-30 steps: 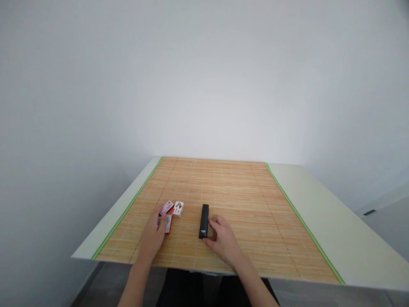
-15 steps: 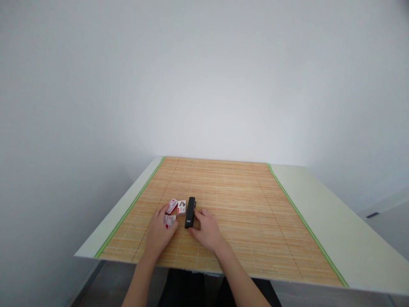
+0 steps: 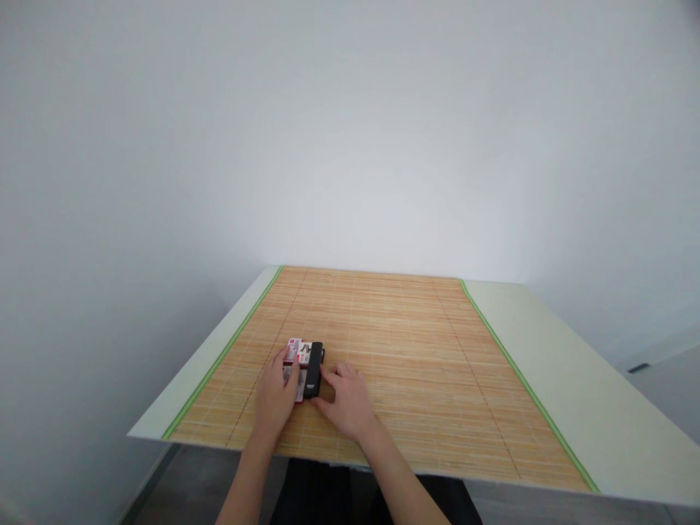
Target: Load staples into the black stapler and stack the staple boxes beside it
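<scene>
Several small red-and-white boxes lie close together on the bamboo mat. One box bears a dark picture of staples or a similar item, and another box sits just left of it. A nearer box is partly covered by my left hand, whose spread fingers rest on and beside the group. Along the boxes' right side lies a black stapler, pointing away from me. My right hand touches its right side and near end with fingertip and thumb, fingers apart.
The mat has green edging and covers most of a white table. A white wall stands behind the far edge. My legs are below the near edge.
My right hand has moved the stapler left and slightly toward me, up against the boxes. The boxes have straightened into a tighter group under my left hand.
</scene>
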Motion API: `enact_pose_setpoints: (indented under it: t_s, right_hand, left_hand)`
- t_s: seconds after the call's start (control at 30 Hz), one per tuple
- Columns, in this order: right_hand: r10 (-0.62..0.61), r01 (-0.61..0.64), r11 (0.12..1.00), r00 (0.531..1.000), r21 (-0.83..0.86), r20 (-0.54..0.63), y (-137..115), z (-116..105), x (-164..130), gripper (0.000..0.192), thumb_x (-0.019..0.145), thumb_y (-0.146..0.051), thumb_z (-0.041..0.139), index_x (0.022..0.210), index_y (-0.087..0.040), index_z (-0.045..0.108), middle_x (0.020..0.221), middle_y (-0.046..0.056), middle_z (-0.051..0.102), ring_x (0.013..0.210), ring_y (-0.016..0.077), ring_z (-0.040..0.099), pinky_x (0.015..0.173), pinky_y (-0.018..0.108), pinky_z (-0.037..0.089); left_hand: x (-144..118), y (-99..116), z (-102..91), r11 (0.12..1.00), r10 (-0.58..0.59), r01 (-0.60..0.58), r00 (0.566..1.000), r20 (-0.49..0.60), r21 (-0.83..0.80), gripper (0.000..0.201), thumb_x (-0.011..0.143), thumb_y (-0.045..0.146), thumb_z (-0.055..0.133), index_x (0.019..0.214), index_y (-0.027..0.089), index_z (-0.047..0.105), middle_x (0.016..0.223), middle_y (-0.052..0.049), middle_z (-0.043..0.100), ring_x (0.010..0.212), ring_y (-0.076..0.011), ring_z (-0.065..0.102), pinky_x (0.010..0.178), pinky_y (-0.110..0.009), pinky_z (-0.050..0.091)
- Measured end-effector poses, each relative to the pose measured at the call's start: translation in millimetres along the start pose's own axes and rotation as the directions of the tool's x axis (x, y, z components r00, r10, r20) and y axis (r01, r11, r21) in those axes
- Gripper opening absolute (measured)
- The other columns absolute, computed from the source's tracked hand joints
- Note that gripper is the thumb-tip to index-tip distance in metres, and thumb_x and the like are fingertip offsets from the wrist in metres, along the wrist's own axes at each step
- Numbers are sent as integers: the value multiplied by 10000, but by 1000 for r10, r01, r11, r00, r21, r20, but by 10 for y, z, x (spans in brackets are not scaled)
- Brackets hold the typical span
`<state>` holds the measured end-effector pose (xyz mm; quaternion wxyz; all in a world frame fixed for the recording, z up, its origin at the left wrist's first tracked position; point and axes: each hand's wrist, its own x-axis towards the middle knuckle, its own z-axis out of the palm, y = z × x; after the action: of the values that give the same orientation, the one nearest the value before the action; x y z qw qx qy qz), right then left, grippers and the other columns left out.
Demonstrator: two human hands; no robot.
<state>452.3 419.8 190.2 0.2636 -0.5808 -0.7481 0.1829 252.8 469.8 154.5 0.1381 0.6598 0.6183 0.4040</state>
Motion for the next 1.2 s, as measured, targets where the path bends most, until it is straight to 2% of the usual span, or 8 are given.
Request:
enact_pose_setpoints:
  t_s: [0.17,0.33,0.73,0.87,0.93,1.03,1.13,1.2]
  right_hand:
    - [3,-3,1000,1000,1,-24,-110,76,-61,621,807,-465,831,1380,-360,619,1157,51,647,1096,299,557,932,414,422]
    - [27,-27,1000,999,-13,-25,-166,109,-60,619,808,-516,822,1377,-373,624,1129,53,644,1090,303,557,932,426,415]
    - [31,-31,1000,999,-3,-25,-201,77,-70,590,825,-511,806,1373,-379,630,1117,55,648,1084,301,559,926,420,425]
    - [33,-31,999,998,29,-55,-191,90,-78,632,793,-517,833,1373,-361,636,1139,57,652,1097,310,562,947,435,436]
    - [52,-44,995,995,95,-85,-170,75,-108,659,793,-502,835,1395,-336,624,1112,55,658,1076,302,571,948,433,450]
    - [121,-79,962,981,261,-149,-114,-21,-231,572,863,-425,774,1399,-293,622,1011,42,654,984,258,591,913,403,483]
    - [190,-69,902,950,426,-249,-58,-261,-452,452,953,-385,658,1389,-274,619,971,34,646,896,212,588,846,364,502]
    - [238,-54,869,917,492,-320,-53,-522,-624,382,1000,-396,588,1360,-275,634,954,30,651,847,191,582,813,353,501]
  left_hand:
    - [62,-59,-20,999,-32,32,999,-33,-22,417,1027,454,416,1312,229,620,1361,-104,631,1266,-285,585,1135,-498,435]
    - [137,-89,-51,999,-46,47,998,-44,25,439,965,550,523,1219,220,663,1223,-103,672,1159,-300,621,1069,-493,476]
    - [105,-71,-18,998,-30,34,996,-80,51,423,977,532,501,1211,215,656,1223,-114,650,1165,-304,611,1069,-492,467]
    - [93,-19,-64,999,-24,28,995,-96,41,408,994,510,478,1210,211,655,1222,-114,645,1187,-301,593,1090,-495,453]
    - [60,55,-135,999,-24,29,991,-129,41,399,1014,476,442,1227,209,648,1265,-119,630,1235,-301,563,1124,-504,425]
    - [-59,281,-272,999,-20,29,983,-184,46,388,1036,415,397,1279,215,624,1361,-118,588,1309,-305,506,1179,-530,366]
    - [-301,663,-349,999,-23,31,981,-195,38,379,1050,374,369,1321,225,588,1405,-104,570,1340,-305,485,1195,-549,349]
    - [-567,967,-350,999,-35,36,985,-171,0,382,1060,360,345,1342,231,567,1403,-94,580,1338,-296,500,1189,-552,371]
